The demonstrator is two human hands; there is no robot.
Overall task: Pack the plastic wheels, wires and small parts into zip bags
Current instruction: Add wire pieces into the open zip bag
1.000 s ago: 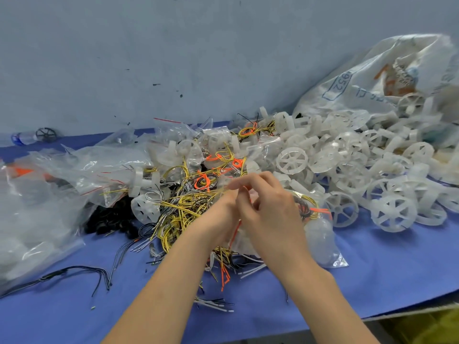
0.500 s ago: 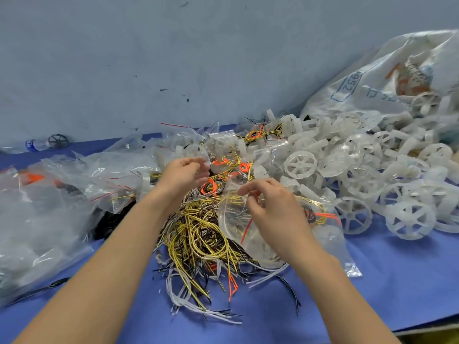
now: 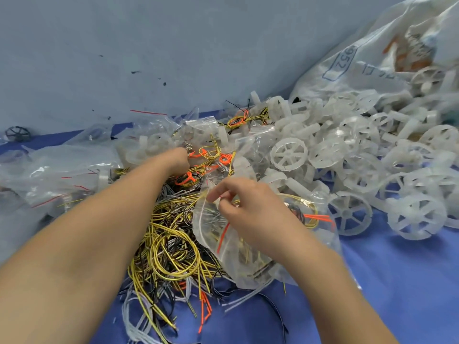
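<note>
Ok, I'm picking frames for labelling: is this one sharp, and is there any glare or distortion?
Head view: light flat and even, faint shadows under the wheels; mild sheen on the zip bag the right hand pinches; wheels up by the sack smeared; foot of the wall slants across the frame.

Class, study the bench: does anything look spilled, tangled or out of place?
White wheels spill from the printed sack at right across the blue table. Loose wires lie tangled in the middle. One dark wheel sits alone at far left, apart from the rest.
</note>
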